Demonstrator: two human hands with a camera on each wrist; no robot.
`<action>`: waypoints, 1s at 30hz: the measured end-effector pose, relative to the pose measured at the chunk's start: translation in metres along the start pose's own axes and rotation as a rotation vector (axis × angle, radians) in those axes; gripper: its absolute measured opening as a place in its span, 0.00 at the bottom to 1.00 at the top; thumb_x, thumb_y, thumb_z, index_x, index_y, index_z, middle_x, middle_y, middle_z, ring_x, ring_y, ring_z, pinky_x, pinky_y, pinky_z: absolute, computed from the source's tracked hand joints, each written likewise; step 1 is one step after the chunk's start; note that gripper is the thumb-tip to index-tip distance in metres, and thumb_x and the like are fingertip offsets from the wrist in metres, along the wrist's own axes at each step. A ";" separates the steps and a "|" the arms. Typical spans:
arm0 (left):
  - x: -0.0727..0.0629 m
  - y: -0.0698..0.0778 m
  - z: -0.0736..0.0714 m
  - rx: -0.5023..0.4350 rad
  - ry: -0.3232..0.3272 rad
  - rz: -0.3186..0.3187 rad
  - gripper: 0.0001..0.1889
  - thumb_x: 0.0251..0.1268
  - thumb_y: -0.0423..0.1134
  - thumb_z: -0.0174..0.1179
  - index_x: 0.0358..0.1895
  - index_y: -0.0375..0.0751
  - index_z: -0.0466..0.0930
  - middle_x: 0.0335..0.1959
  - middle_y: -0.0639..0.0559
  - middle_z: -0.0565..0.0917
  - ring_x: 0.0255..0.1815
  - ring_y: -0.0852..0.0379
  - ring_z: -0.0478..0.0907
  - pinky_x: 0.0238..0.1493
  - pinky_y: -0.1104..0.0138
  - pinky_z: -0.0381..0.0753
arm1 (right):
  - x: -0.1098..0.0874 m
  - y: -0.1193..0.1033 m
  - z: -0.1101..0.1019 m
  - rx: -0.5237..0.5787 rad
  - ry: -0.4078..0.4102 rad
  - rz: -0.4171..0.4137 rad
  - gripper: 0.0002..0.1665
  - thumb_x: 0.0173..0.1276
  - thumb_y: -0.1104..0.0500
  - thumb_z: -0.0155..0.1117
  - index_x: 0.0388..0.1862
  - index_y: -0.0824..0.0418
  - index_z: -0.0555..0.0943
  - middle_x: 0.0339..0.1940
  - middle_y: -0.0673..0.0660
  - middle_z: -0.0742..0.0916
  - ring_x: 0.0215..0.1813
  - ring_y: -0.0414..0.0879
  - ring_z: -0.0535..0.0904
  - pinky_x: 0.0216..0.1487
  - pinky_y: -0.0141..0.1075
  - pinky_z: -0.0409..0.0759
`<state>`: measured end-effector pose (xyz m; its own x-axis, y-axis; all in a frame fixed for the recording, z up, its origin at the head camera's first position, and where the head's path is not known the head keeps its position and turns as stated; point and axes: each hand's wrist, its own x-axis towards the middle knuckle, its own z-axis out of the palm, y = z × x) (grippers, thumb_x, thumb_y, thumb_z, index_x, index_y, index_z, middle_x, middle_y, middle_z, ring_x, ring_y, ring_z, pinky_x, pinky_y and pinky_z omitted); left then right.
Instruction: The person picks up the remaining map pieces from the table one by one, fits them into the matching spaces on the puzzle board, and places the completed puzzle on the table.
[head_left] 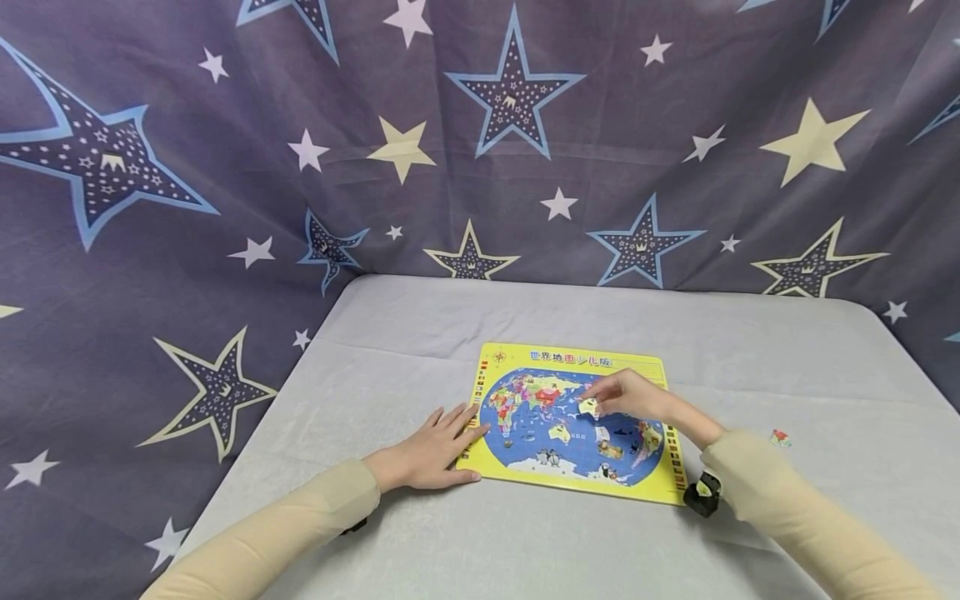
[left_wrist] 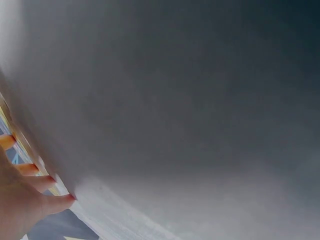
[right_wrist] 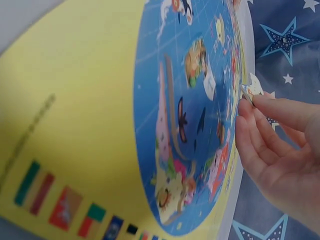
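A yellow-bordered world map puzzle board [head_left: 498, 477] lies on the grey cloth, with a blue oval map and rows of small flags down its sides. My left hand [head_left: 431, 450] rests with spread fingers on the board's left edge, and its thumb lies on the cloth beside the near corner. Over the upper right of the map, my right hand [head_left: 632, 395] pinches a small pale puzzle piece [right_wrist: 255, 85] between thumb and fingers. That piece stands tilted in the right wrist view, close over the map. Part of the map is hidden behind the right hand.
A small red and green puzzle piece [head_left: 781, 437] lies on the cloth to the right of the board. Behind the grey-covered table [head_left: 600, 321] hangs a dark curtain [head_left: 495, 192] printed with stars. A black strap [head_left: 702, 493] shows at the right wrist.
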<state>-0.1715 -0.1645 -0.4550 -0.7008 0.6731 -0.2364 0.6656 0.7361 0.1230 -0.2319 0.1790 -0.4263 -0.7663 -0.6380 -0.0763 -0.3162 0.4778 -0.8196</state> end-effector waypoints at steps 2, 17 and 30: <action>0.000 0.000 0.000 0.001 0.001 0.000 0.39 0.59 0.68 0.35 0.70 0.50 0.47 0.70 0.44 0.42 0.70 0.46 0.39 0.64 0.47 0.43 | 0.001 -0.002 0.002 0.004 -0.006 0.003 0.14 0.57 0.72 0.57 0.44 0.72 0.79 0.37 0.62 0.84 0.33 0.45 0.79 0.34 0.31 0.77; -0.001 0.001 -0.002 0.003 0.009 0.010 0.38 0.60 0.67 0.36 0.69 0.49 0.48 0.70 0.42 0.43 0.69 0.45 0.41 0.63 0.46 0.44 | 0.009 -0.009 0.014 0.039 -0.031 -0.013 0.15 0.55 0.73 0.59 0.43 0.74 0.78 0.29 0.61 0.84 0.31 0.46 0.79 0.34 0.35 0.79; -0.001 0.001 -0.001 -0.001 0.008 0.005 0.38 0.60 0.67 0.36 0.69 0.49 0.48 0.70 0.43 0.42 0.70 0.45 0.40 0.63 0.46 0.44 | 0.014 -0.013 0.026 -0.019 -0.051 -0.031 0.12 0.54 0.70 0.62 0.40 0.69 0.81 0.27 0.56 0.84 0.30 0.43 0.79 0.33 0.29 0.78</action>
<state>-0.1704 -0.1641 -0.4534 -0.6998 0.6771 -0.2276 0.6685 0.7331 0.1253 -0.2240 0.1478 -0.4315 -0.7269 -0.6820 -0.0806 -0.3499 0.4687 -0.8111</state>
